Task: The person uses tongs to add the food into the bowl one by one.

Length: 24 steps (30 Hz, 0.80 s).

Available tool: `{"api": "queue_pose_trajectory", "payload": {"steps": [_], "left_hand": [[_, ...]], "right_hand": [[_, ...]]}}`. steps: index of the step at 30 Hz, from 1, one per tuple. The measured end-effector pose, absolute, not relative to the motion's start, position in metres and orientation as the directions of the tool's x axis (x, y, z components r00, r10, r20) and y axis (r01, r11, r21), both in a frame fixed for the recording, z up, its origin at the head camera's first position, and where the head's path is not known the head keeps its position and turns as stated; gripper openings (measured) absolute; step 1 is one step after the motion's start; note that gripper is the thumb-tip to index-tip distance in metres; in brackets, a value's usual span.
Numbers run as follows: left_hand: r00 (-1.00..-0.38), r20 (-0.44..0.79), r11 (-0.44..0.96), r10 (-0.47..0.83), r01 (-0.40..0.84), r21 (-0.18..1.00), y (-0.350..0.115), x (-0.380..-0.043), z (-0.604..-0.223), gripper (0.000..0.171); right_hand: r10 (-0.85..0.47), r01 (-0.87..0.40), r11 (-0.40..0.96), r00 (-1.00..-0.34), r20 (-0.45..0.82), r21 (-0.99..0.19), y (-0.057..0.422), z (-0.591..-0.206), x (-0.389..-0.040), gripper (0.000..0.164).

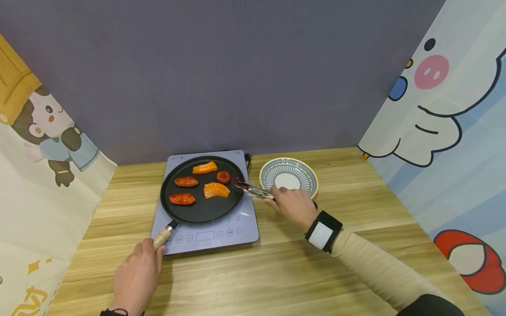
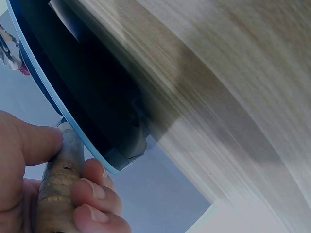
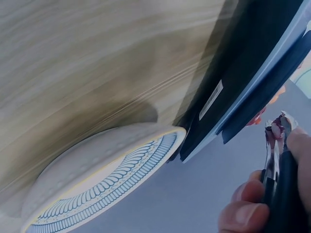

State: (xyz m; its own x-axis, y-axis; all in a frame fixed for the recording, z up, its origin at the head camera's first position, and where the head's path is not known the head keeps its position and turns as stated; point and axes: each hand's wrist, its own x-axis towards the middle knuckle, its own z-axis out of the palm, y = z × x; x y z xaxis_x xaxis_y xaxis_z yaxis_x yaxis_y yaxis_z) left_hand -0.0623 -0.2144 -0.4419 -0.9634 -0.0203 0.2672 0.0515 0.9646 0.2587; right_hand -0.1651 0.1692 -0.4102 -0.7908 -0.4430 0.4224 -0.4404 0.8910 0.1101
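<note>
My left hand (image 1: 136, 274) grips the wooden handle (image 1: 161, 238) of a black frying pan (image 1: 197, 213), with fingers and thumb around it in the left wrist view. In the pan lie two orange striped pieces like salmon (image 1: 216, 190), two glossy red-brown scored pieces (image 1: 182, 199) and a small round red piece (image 1: 223, 177). My right hand (image 1: 294, 206) holds metal tongs (image 1: 257, 192) with dark grips. Their tips are over the pan's right edge, with a dark red piece (image 3: 277, 130) between them, its kind unclear.
Under the pan is a pale induction cooker (image 1: 237, 239) with touch buttons along its front. A patterned plate (image 1: 269, 171) with a yellow rim stands right of the cooker, partly behind my right hand. A grey wall (image 1: 253, 79) rises behind the wooden table (image 1: 284, 281).
</note>
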Motion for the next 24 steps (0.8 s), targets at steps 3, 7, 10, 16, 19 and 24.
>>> {"api": "queue_pose_trajectory", "payload": {"steps": [3, 7, 10, 16, 19, 24], "left_hand": [[-0.963, 0.269, 0.965, -0.020, 0.052, 0.257, -0.214, -0.063, -0.442, 0.029], [-0.967, 0.254, 0.964, -0.024, 0.045, 0.262, -0.214, -0.063, -0.442, 0.028], [-0.968, 0.251, 0.963, -0.025, 0.044, 0.267, -0.214, -0.063, -0.442, 0.028], [-0.964, 0.264, 0.963, -0.023, 0.050, 0.266, -0.214, -0.063, -0.442, 0.029], [-0.965, 0.262, 0.963, -0.025, 0.047, 0.266, -0.214, -0.063, -0.442, 0.029], [-0.968, 0.251, 0.963, -0.026, 0.044, 0.267, -0.214, -0.062, -0.441, 0.028]], "right_hand": [[-0.464, -0.456, 0.881, -0.775, 0.429, 0.127, 0.165, -0.410, -0.163, 0.035], [-0.498, -0.481, 0.863, -0.752, 0.433, 0.157, 0.160, -0.413, -0.163, 0.036], [-0.517, -0.502, 0.850, -0.740, 0.430, 0.160, 0.156, -0.415, -0.164, 0.036], [-0.558, -0.547, 0.821, -0.702, 0.442, 0.166, 0.148, -0.415, -0.163, 0.037], [-0.575, -0.564, 0.807, -0.683, 0.451, 0.176, 0.144, -0.415, -0.163, 0.039], [-0.593, -0.579, 0.795, -0.679, 0.433, 0.181, 0.136, -0.413, -0.163, 0.039]]}}
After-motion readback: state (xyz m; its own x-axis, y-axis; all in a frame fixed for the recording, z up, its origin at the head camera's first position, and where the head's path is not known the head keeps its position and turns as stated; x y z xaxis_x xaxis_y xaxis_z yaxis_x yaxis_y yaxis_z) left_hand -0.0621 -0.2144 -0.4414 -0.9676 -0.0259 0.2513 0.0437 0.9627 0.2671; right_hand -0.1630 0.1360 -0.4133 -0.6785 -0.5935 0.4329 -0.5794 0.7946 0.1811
